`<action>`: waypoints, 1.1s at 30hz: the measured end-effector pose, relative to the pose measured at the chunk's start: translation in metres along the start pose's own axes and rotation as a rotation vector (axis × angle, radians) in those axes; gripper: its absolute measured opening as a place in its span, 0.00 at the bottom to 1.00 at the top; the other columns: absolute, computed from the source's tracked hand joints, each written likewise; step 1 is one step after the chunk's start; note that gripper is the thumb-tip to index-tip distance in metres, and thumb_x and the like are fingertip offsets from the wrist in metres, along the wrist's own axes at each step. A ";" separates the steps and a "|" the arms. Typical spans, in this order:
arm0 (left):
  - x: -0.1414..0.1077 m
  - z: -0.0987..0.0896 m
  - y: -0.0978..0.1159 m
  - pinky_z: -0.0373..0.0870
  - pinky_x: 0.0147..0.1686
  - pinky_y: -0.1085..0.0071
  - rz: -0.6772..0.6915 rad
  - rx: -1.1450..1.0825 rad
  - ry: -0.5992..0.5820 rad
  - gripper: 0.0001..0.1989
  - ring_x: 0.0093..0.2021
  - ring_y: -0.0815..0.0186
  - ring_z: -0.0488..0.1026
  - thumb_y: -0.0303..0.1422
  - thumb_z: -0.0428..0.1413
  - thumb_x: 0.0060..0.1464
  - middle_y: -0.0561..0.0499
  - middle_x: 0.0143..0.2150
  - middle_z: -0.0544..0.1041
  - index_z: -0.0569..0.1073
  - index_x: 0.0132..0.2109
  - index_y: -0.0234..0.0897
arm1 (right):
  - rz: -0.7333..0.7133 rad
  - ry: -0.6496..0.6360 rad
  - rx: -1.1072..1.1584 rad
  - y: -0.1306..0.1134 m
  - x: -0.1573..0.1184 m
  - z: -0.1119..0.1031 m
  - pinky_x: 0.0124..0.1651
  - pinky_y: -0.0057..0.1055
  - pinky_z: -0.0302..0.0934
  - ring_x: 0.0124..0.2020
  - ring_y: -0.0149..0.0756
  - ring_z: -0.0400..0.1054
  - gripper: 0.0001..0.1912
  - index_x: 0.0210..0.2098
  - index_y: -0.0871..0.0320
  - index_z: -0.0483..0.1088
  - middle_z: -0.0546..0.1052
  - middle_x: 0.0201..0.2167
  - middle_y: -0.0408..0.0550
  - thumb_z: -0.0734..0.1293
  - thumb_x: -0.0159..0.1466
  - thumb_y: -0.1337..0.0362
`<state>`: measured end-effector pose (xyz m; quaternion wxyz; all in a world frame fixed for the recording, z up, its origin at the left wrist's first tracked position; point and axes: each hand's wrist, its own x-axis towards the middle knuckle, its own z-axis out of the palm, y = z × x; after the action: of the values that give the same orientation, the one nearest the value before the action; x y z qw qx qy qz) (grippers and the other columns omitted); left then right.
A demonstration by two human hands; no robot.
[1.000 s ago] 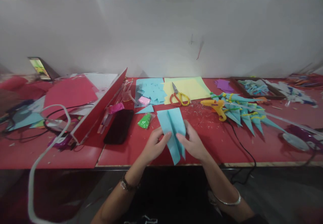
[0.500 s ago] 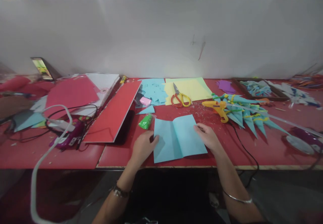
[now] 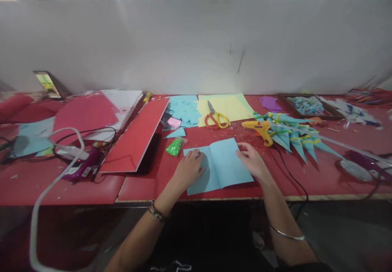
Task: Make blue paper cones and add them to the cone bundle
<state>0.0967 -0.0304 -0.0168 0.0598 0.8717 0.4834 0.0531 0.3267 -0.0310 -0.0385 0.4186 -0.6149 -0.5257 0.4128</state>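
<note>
A light blue sheet of paper (image 3: 232, 163) with a crease down its middle lies before me near the table's front edge. My left hand (image 3: 190, 169) rests on its left half, palm down, with the fingers loosely bent and the thumb apart. At the right edge my right hand (image 3: 249, 157) grips the sheet between thumb and fingers, that side slightly raised. Beyond the sheet are a small bag of green material (image 3: 174, 146) and a blue paper triangle (image 3: 177, 132). Scissors (image 3: 216, 119) with red and yellow handles lie on yellow paper (image 3: 237, 105).
To the right are a yellow glue gun (image 3: 259, 129) with a cord, spiky blue paper pieces (image 3: 298, 135) and a tray (image 3: 332, 114) of scraps. A red board (image 3: 134, 141) leans on the left, beside a purple power strip (image 3: 84, 166). A white partition (image 3: 196, 43) stands behind.
My left hand has moved right, from the sheet's left edge onto its left half. My right hand stays at the right edge. The view has shifted slightly.
</note>
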 end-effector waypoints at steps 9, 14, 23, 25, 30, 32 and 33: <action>0.021 0.000 0.007 0.66 0.31 0.67 -0.061 0.113 -0.037 0.20 0.42 0.59 0.65 0.34 0.44 0.55 0.43 0.46 0.63 0.57 0.55 0.39 | -0.078 0.070 -0.111 0.007 -0.016 0.008 0.31 0.33 0.62 0.29 0.37 0.70 0.21 0.48 0.56 0.58 0.75 0.29 0.47 0.61 0.55 0.61; 0.028 0.004 0.015 0.66 0.31 0.64 -0.136 0.139 -0.044 0.21 0.44 0.55 0.65 0.34 0.42 0.56 0.42 0.47 0.63 0.56 0.57 0.40 | -0.153 0.149 -0.339 0.008 -0.024 0.014 0.28 0.32 0.60 0.26 0.38 0.69 0.20 0.47 0.56 0.61 0.74 0.25 0.45 0.59 0.56 0.59; 0.033 0.009 0.020 0.65 0.29 0.66 -0.152 0.184 -0.025 0.22 0.42 0.58 0.65 0.33 0.42 0.56 0.43 0.48 0.64 0.56 0.58 0.39 | -0.172 0.182 -0.577 0.008 -0.031 0.018 0.31 0.30 0.58 0.27 0.38 0.67 0.19 0.47 0.59 0.62 0.71 0.24 0.46 0.55 0.59 0.60; 0.035 0.009 0.022 0.65 0.30 0.66 -0.155 0.207 -0.037 0.22 0.42 0.58 0.66 0.33 0.43 0.56 0.43 0.48 0.65 0.56 0.58 0.37 | -0.178 0.191 -0.610 0.009 -0.031 0.019 0.31 0.30 0.58 0.27 0.37 0.66 0.18 0.47 0.58 0.62 0.71 0.25 0.46 0.54 0.59 0.61; 0.035 0.010 0.024 0.65 0.31 0.65 -0.152 0.243 -0.026 0.22 0.42 0.59 0.66 0.32 0.43 0.56 0.43 0.47 0.65 0.55 0.58 0.37 | -0.202 0.212 -0.667 0.011 -0.032 0.020 0.33 0.30 0.57 0.32 0.39 0.66 0.18 0.46 0.59 0.64 0.73 0.30 0.49 0.53 0.59 0.62; 0.034 0.010 0.024 0.65 0.31 0.66 -0.149 0.245 -0.025 0.22 0.42 0.59 0.66 0.32 0.42 0.56 0.43 0.47 0.65 0.56 0.58 0.37 | -0.206 0.211 -0.679 0.011 -0.032 0.020 0.32 0.29 0.56 0.31 0.38 0.66 0.17 0.45 0.59 0.64 0.73 0.29 0.49 0.53 0.59 0.63; 0.034 0.010 0.024 0.65 0.31 0.66 -0.147 0.247 -0.024 0.22 0.42 0.59 0.66 0.32 0.42 0.56 0.43 0.47 0.65 0.56 0.58 0.37 | -0.204 0.208 -0.684 0.010 -0.032 0.020 0.32 0.29 0.56 0.30 0.38 0.66 0.17 0.45 0.58 0.64 0.73 0.29 0.49 0.53 0.59 0.63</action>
<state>0.1361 -0.0150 -0.0220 -0.0384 0.8352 0.5482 -0.0217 0.3077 -0.0620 -0.0523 0.2789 -0.7023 -0.6465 0.1048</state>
